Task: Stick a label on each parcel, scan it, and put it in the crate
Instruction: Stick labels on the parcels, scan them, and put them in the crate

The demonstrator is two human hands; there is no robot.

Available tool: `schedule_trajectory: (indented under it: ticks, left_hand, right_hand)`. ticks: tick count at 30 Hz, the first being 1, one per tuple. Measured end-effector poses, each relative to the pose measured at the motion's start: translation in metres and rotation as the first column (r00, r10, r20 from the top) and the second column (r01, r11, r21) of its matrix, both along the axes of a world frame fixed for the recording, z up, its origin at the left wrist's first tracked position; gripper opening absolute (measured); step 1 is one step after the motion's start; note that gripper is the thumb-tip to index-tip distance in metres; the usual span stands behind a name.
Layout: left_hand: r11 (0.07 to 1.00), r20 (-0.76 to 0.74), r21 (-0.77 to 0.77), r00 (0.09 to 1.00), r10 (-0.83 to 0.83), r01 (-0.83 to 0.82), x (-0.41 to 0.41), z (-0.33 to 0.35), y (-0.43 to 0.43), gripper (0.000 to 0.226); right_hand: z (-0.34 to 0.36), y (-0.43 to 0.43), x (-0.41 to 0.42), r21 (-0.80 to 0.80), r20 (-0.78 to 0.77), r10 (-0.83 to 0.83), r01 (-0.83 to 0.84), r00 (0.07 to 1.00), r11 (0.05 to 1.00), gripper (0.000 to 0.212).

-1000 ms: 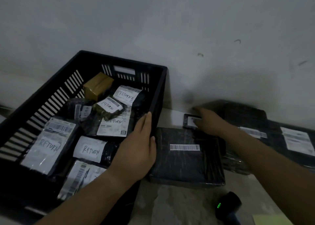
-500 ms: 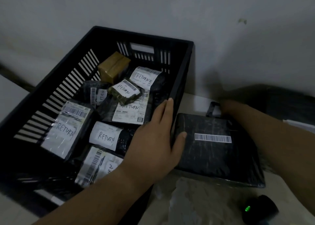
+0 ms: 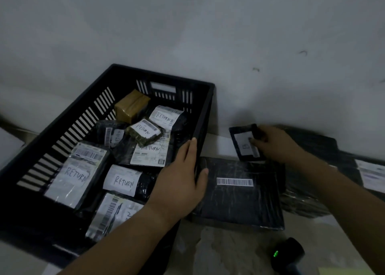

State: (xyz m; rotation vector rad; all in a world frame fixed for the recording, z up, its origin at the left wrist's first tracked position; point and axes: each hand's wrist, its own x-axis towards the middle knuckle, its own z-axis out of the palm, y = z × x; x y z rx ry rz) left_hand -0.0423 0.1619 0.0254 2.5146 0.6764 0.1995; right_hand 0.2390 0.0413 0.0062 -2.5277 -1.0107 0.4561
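Note:
A black slotted crate stands at the left and holds several wrapped parcels marked RETURN. My left hand grips the crate's right wall, fingers inside and thumb outside. My right hand holds a small black parcel with a white label lifted near the wall. Below it a large flat black parcel with a barcode strip lies on the table beside the crate.
A black scanner with a green light lies at the bottom right. More black parcels with white labels are stacked at the right against the wall. A yellow sheet edge shows at the bottom.
My right hand has picked the small labelled parcel up from behind the large flat one. My left hand keeps its hold on the crate wall.

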Motion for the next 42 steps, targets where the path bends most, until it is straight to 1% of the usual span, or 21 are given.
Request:
schedule_trajectory:
  ticks: [4, 8, 12, 13, 14, 15, 16, 17, 18, 19, 20, 21, 25, 27, 29, 30, 32, 34, 36, 39, 42]
  left_hand:
    - [0.999, 0.04, -0.05, 0.999, 0.007, -0.005, -0.002, 0.0, 0.003, 0.076]
    - [0.994, 0.067, -0.105, 0.998, 0.015, -0.008, -0.003, -0.003, 0.004, 0.074]
    - [0.97, 0.162, 0.242, 0.985, -0.057, 0.017, -0.011, 0.004, -0.012, 0.06]
    - [0.974, 0.226, 0.226, 0.971, -0.073, 0.02, -0.015, 0.005, -0.027, 0.057]
    - [0.991, 0.291, 0.13, 0.955, -0.064, 0.027, -0.019, 0.005, -0.048, 0.054]
    - [0.997, 0.35, -0.058, 0.936, -0.025, 0.048, -0.024, 0.004, -0.075, 0.052]
    - [0.946, 0.379, -0.319, 0.923, 0.063, 0.066, -0.028, 0.007, -0.106, 0.049]
    - [0.809, 0.352, -0.585, 0.918, 0.181, 0.065, -0.03, 0.01, -0.137, 0.046]
    - [0.622, 0.256, -0.783, 0.925, 0.281, 0.028, -0.032, 0.01, -0.166, 0.044]
    - [0.45, 0.153, -0.893, 0.929, 0.337, -0.016, -0.032, 0.008, -0.19, 0.045]
    - [0.349, 0.082, -0.936, 0.932, 0.353, -0.049, -0.034, 0.004, -0.211, 0.046]
    - [0.3, 0.052, -0.952, 0.935, 0.352, -0.06, -0.036, 0.001, -0.228, 0.045]
    - [0.257, -0.031, -0.954, 0.907, 0.42, -0.152, -0.041, -0.007, -0.264, 0.029]
    - [0.224, -0.088, -0.946, 0.854, 0.513, -0.233, -0.04, -0.011, -0.272, 0.024]
    - [0.139, -0.127, -0.954, 0.776, 0.618, -0.266, -0.039, -0.013, -0.277, 0.021]
    - [0.106, -0.131, -0.959, 0.744, 0.655, -0.263, -0.04, -0.012, -0.278, 0.022]
    - [0.085, -0.121, -0.964, 0.705, 0.698, -0.25, -0.041, -0.011, -0.275, 0.022]
    - [0.104, -0.1, -0.964, 0.696, 0.711, -0.245, -0.043, -0.012, -0.274, 0.022]
    - [0.109, -0.09, -0.965, 0.689, 0.72, -0.24, -0.044, -0.012, -0.275, 0.022]
    - [0.102, -0.079, -0.972, 0.698, 0.712, -0.213, -0.046, -0.011, -0.273, 0.021]
    - [0.108, -0.07, -0.974, 0.711, 0.7, -0.201, -0.047, -0.01, -0.265, 0.022]
  right_hand:
    - [0.041, -0.056, -0.054, 0.222, -0.095, -0.112, 0.13, 0.989, 0.966, 0.028]
    - [0.071, -0.107, -0.102, 0.381, -0.225, -0.215, 0.289, 0.95, 0.878, 0.019]
    - [0.095, -0.151, -0.148, 0.467, -0.552, -0.236, 0.531, 0.8, 0.707, 0.019]
    - [0.097, -0.162, -0.158, 0.471, -0.62, -0.209, 0.571, 0.756, 0.672, 0.02]
    - [0.098, -0.172, -0.169, 0.459, -0.679, -0.184, 0.606, 0.711, 0.649, 0.02]
    - [0.096, -0.183, -0.179, 0.439, -0.728, -0.162, 0.635, 0.666, 0.636, 0.02]
    - [0.092, -0.194, -0.187, 0.417, -0.768, -0.143, 0.657, 0.624, 0.628, 0.02]
    - [0.087, -0.204, -0.194, 0.394, -0.799, -0.131, 0.675, 0.587, 0.623, 0.021]
    - [0.08, -0.213, -0.2, 0.371, -0.823, -0.125, 0.691, 0.554, 0.621, 0.022]
    - [0.075, -0.223, -0.206, 0.352, -0.842, -0.117, 0.701, 0.526, 0.62, 0.023]
    - [0.07, -0.232, -0.21, 0.339, -0.859, -0.107, 0.712, 0.501, 0.615, 0.024]
    - [0.065, -0.242, -0.212, 0.331, -0.87, -0.095, 0.716, 0.484, 0.615, 0.023]
    - [0.037, -0.277, -0.21, 0.285, -0.875, -0.073, 0.632, 0.478, 0.721, 0.022]
    - [0.015, -0.289, -0.201, 0.197, -0.876, -0.132, 0.592, 0.465, 0.781, 0.016]
    - [-0.012, -0.295, -0.189, 0.084, -0.871, -0.221, 0.575, 0.439, 0.814, 0.013]
    - [-0.028, -0.296, -0.184, 0.041, -0.844, -0.26, 0.54, 0.468, 0.841, 0.015]
    - [-0.062, -0.293, -0.175, -0.016, -0.738, -0.283, 0.404, 0.612, 0.915, 0.024]
    - [-0.095, -0.291, -0.17, -0.089, -0.593, -0.28, 0.284, 0.755, 0.955, 0.04]
    - [-0.121, -0.289, -0.168, -0.184, -0.454, -0.252, 0.187, 0.854, 0.965, 0.056]
    - [-0.138, -0.284, -0.172, -0.278, -0.294, -0.185, 0.102, 0.938, 0.955, 0.064]
    - [-0.15, -0.275, -0.174, -0.263, -0.267, -0.17, 0.098, 0.949, 0.96, 0.07]
